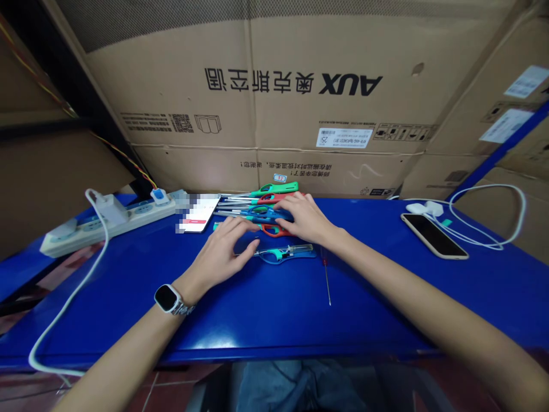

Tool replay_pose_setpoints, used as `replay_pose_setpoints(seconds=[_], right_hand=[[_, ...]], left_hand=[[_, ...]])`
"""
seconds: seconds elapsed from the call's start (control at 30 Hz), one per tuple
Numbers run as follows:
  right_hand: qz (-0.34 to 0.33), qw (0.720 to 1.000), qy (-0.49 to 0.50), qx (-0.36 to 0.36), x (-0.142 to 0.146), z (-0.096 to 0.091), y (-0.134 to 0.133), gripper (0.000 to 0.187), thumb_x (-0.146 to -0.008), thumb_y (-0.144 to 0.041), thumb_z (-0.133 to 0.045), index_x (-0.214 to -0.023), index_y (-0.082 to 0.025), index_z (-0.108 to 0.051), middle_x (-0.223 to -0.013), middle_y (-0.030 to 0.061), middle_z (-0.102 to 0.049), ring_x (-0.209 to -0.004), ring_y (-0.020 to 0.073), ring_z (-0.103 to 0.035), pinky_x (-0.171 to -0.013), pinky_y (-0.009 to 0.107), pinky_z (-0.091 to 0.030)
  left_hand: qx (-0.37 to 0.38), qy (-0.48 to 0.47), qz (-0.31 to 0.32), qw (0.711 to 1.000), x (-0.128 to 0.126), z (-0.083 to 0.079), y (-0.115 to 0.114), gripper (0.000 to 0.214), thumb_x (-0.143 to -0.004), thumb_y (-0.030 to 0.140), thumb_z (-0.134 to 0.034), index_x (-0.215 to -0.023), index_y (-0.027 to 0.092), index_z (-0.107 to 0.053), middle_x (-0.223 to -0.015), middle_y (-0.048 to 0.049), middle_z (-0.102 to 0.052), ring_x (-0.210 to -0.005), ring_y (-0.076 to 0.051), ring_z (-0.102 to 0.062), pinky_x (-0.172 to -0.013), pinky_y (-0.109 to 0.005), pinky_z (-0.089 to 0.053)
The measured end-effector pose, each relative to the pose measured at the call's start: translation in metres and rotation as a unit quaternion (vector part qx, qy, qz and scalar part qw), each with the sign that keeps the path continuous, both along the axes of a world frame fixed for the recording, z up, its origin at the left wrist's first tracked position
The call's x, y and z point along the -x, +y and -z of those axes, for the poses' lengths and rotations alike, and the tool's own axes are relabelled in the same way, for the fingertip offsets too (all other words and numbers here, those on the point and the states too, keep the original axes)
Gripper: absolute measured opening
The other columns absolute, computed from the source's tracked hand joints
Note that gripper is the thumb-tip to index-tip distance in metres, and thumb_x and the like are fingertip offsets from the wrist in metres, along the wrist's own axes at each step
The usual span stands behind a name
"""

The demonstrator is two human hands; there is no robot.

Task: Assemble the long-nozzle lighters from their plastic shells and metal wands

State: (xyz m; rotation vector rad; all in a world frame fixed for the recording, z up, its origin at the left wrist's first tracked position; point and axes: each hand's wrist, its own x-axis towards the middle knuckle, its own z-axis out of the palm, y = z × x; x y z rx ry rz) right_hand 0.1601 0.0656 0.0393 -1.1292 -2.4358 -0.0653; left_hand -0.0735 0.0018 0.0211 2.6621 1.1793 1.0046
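Note:
Several long-nosed gas lighters lie in a row, their nozzles to the left, among them a green lighter (281, 187) at the back. My right hand (303, 217) rests over the handles, thumb and fingers apart around a blue lighter (268, 214). Its thumb is at an orange-handled lighter (274, 232). My left hand (225, 249) is open, fingertips over that lighter's nozzle end and thumb held away. Nearer to me lies an opened lighter (283, 253) with a clear blue shell and inner parts showing. A red-handled screwdriver (326, 277) lies beside it, tip towards me.
A power strip (115, 220) with plugs and a white cable stands at the left. Beside the nozzles lies a white card (201, 213). A phone (434, 236) and coiled white cable (514, 229) are at the right. A cardboard sheet (274, 114) backs the blue table (240, 320).

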Motion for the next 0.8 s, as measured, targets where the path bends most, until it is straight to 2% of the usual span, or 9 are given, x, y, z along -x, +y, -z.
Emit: replay_pose_setpoints(seconds=[0.17,0.23,0.33,0.4,0.47,0.57,0.7,0.8], right_hand=[[-0.047,0.998,0.027,0.032,-0.020,-0.004,-0.026,0.023,-0.099,-0.031,-0.048,-0.113,-0.023,-0.064,-0.117,0.0054,-0.068,-0.109,0.0246,-0.054,-0.090,0.039,-0.036],[-0.062,0.996,0.033,0.053,-0.026,-0.001,-0.036,0.026,-0.101,-0.028,-0.043,-0.115,-0.021,-0.064,-0.115,0.0069,-0.069,-0.106,0.0237,-0.057,-0.089,0.039,-0.038],[-0.064,0.990,0.069,0.102,-0.031,0.006,-0.046,0.030,-0.101,-0.026,-0.041,-0.124,-0.021,-0.060,-0.105,0.0064,-0.071,-0.092,0.0207,-0.063,-0.084,0.036,-0.044],[-0.067,0.983,0.101,0.138,-0.032,0.011,-0.050,0.033,-0.101,-0.027,-0.041,-0.129,-0.022,-0.056,-0.100,0.0046,-0.072,-0.082,0.0185,-0.065,-0.078,0.033,-0.047],[-0.088,0.975,0.136,0.149,-0.032,0.014,-0.053,0.033,-0.098,-0.029,-0.047,-0.130,-0.023,-0.055,-0.109,0.0051,-0.071,-0.090,0.0193,-0.067,-0.081,0.033,-0.050],[-0.123,0.970,0.158,0.136,-0.031,0.015,-0.053,0.039,-0.089,-0.033,-0.065,-0.126,-0.022,-0.057,-0.124,0.0066,-0.066,-0.113,0.0231,-0.062,-0.096,0.037,-0.048],[-0.121,0.970,0.150,0.152,-0.032,0.019,-0.050,0.030,-0.086,-0.033,-0.071,-0.112,-0.020,-0.064,-0.111,0.0066,-0.069,-0.103,0.0218,-0.065,-0.091,0.037,-0.050],[-0.116,0.975,0.116,0.151,-0.036,0.023,-0.045,0.027,-0.087,-0.034,-0.069,-0.111,-0.021,-0.066,-0.109,0.0065,-0.067,-0.101,0.0221,-0.063,-0.091,0.039,-0.047]], left_hand=[[-0.078,-0.063,-0.056,0.993,0.003,-0.002,0.003,0.022,-0.094,0.027,-0.056,-0.115,0.021,-0.057,-0.114,-0.0071,-0.058,-0.111,-0.024,-0.054,-0.098,-0.042,-0.045],[-0.083,-0.065,-0.054,0.993,0.004,-0.003,0.003,0.025,-0.093,0.028,-0.059,-0.116,0.021,-0.058,-0.119,-0.0077,-0.057,-0.116,-0.025,-0.053,-0.102,-0.044,-0.043],[-0.034,-0.039,0.002,0.999,0.004,-0.002,0.003,0.032,-0.093,0.030,-0.060,-0.123,0.023,-0.056,-0.123,-0.0078,-0.058,-0.117,-0.025,-0.053,-0.102,-0.043,-0.044],[-0.001,-0.020,0.036,0.999,0.004,0.000,0.003,0.033,-0.094,0.031,-0.060,-0.126,0.023,-0.056,-0.117,-0.0075,-0.061,-0.111,-0.024,-0.056,-0.095,-0.041,-0.047],[0.014,-0.002,0.056,0.998,0.005,0.002,0.004,0.030,-0.095,0.032,-0.058,-0.123,0.022,-0.059,-0.109,-0.0070,-0.064,-0.102,-0.022,-0.058,-0.089,-0.038,-0.049],[0.019,0.009,0.076,0.997,0.009,0.003,0.008,0.024,-0.096,0.033,-0.058,-0.116,0.022,-0.064,-0.101,-0.0063,-0.066,-0.093,-0.021,-0.059,-0.084,-0.036,-0.049],[0.040,0.017,0.071,0.997,0.012,0.002,0.010,0.024,-0.094,0.034,-0.060,-0.112,0.022,-0.067,-0.099,-0.0056,-0.067,-0.092,-0.021,-0.059,-0.084,-0.036,-0.048],[0.081,0.040,0.061,0.994,0.013,0.001,0.008,0.026,-0.088,0.026,-0.060,-0.113,0.022,-0.067,-0.107,-0.0052,-0.066,-0.101,-0.023,-0.059,-0.095,-0.040,-0.046]])
